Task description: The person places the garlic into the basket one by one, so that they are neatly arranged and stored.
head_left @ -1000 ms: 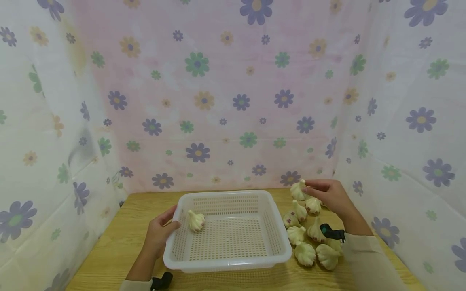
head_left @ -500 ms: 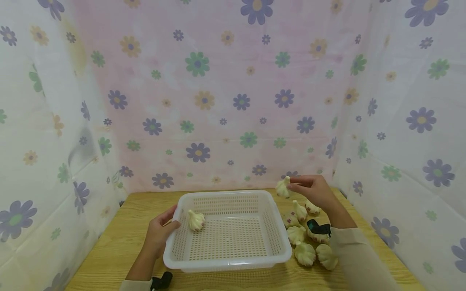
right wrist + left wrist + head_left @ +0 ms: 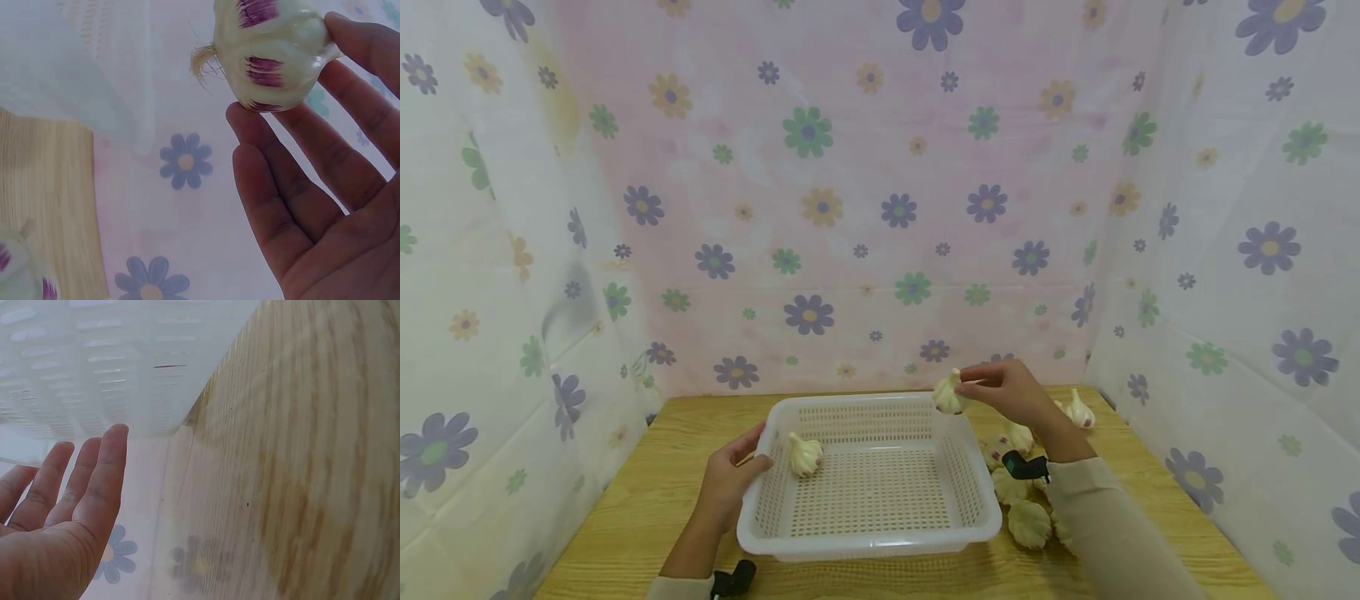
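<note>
The right hand (image 3: 1011,396) pinched a garlic bulb (image 3: 947,395) near the white basket (image 3: 868,546), whose left side the left hand (image 3: 730,479) gripped, a second bulb (image 3: 806,457) lying inside

Prob. booth (image 3: 1217,300) w/ floral cloth (image 3: 850,167)

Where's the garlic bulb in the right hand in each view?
Head: garlic bulb, right of centre, overlapping the far-right corner of the white basket.
Left wrist: not in it.
Right wrist: top, right of centre, cut off above.
Shared landmark: white basket, in all three.
</note>
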The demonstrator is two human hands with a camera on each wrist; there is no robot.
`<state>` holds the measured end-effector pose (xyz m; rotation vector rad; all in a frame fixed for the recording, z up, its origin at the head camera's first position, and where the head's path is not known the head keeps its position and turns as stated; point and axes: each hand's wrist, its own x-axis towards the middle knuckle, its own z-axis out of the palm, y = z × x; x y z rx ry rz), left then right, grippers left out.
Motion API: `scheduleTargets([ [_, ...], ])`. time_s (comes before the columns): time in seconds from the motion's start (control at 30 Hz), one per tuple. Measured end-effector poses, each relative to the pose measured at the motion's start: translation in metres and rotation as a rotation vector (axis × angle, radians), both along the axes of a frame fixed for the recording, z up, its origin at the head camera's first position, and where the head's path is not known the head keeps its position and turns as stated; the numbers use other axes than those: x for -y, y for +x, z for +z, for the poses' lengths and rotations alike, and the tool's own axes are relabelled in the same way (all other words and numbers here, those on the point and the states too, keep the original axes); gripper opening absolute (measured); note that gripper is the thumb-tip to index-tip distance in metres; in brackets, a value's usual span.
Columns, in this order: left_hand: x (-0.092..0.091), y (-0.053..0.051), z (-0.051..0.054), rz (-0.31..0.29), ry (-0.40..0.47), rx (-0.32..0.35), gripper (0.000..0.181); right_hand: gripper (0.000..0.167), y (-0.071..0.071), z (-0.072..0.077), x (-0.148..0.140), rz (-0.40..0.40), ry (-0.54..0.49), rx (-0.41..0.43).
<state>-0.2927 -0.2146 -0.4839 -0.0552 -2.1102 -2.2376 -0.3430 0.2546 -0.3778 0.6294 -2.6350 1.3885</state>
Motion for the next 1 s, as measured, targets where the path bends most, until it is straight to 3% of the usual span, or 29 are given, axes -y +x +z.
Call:
scheduleTargets([
  [0.27, -0.001, 0.0, 0.0, 0.005, 0.008, 0.009, 0.064, 0.042, -0.005, -0.003, 0.024, 0.03, 0.061, -0.019],
  [0.43, -0.001, 0.001, 0.001, 0.009, 0.003, 0.001, 0.064, 0.039, -0.013, -0.008, 0.04, 0.09, 0.076, -0.031],
  [0.77, 0.0, 0.002, 0.003, 0.018, 0.002, -0.006, 0.064, 0.033, -0.017, -0.013, 0.073, 0.175, 0.121, 0.035],
  [1.0, -0.001, 0.002, 0.004, 0.007, 0.009, -0.015, 0.065, 0.03, -0.022, -0.02, 0.092, 0.203, 0.148, 0.031],
])
